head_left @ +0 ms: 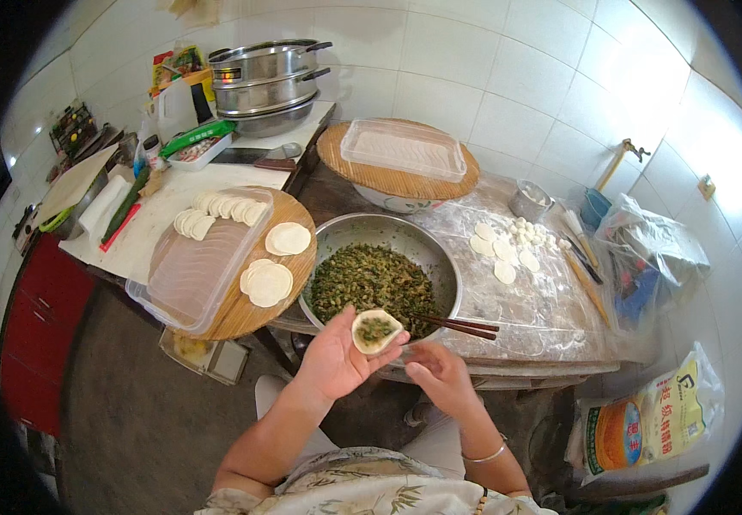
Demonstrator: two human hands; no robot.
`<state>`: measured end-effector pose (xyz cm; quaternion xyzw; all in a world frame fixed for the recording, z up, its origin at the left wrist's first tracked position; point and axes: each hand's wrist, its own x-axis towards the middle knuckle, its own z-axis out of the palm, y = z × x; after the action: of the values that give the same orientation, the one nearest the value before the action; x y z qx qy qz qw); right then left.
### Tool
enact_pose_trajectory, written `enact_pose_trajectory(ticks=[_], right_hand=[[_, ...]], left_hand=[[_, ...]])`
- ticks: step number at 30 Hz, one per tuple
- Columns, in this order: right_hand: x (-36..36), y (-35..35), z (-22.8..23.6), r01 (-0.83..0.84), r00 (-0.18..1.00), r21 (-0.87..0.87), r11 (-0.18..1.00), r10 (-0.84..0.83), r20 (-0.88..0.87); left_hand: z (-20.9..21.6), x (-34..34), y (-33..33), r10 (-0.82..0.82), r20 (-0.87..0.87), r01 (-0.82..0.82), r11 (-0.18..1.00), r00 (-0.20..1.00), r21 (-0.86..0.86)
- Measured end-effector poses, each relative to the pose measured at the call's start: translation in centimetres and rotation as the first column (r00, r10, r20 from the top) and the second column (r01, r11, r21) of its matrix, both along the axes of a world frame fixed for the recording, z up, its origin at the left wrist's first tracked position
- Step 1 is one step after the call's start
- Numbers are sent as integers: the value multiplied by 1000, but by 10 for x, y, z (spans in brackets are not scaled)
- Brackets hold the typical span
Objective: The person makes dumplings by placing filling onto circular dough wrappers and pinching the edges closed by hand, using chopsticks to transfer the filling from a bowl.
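My left hand [334, 360] cradles a round dumpling wrapper [374, 332] with green filling in its middle, its edges slightly raised. Just right of it is my right hand [444, 376], empty, with thumb and fingers apart. Beyond both hands stands a large steel bowl [450, 257] of chopped green filling [371, 276]. Brown chopsticks [465, 327] rest across its near right rim. To the left, a round woven board [301, 213] bears stacked wrappers [266, 283] and a clear plastic tray [186, 283], where folded dumplings [232, 209] sit in rows at the far end.
Flour covers the wooden table [526, 318] at right, holding loose wrappers [504, 249], small dough pieces [538, 233], a metal cup [530, 200] and a rolling pin [588, 287]. Behind the bowl sits a lidded basin [397, 199]. A steel steamer [268, 90] and cleaver [246, 156] occupy the left counter.
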<state>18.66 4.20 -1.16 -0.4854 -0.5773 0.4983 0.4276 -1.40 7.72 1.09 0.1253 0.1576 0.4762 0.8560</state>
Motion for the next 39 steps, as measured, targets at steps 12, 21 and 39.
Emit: enact_pose_trajectory(ticks=[12, 21, 39], right_hand=[[-24, 2, 3, -112, 886, 22, 993, 110, -450], [-22, -15, 30, 114, 978, 341, 933, -45, -204], [-21, -23, 45, 211, 969, 552, 807, -246, -12]], left_hand=[[18, 12, -37, 100, -546, 159, 900, 832, 407], [27, 10, -49, 281, -595, 97, 846, 753, 524], [19, 10, -51, 320, -452, -27, 839, 833, 544]])
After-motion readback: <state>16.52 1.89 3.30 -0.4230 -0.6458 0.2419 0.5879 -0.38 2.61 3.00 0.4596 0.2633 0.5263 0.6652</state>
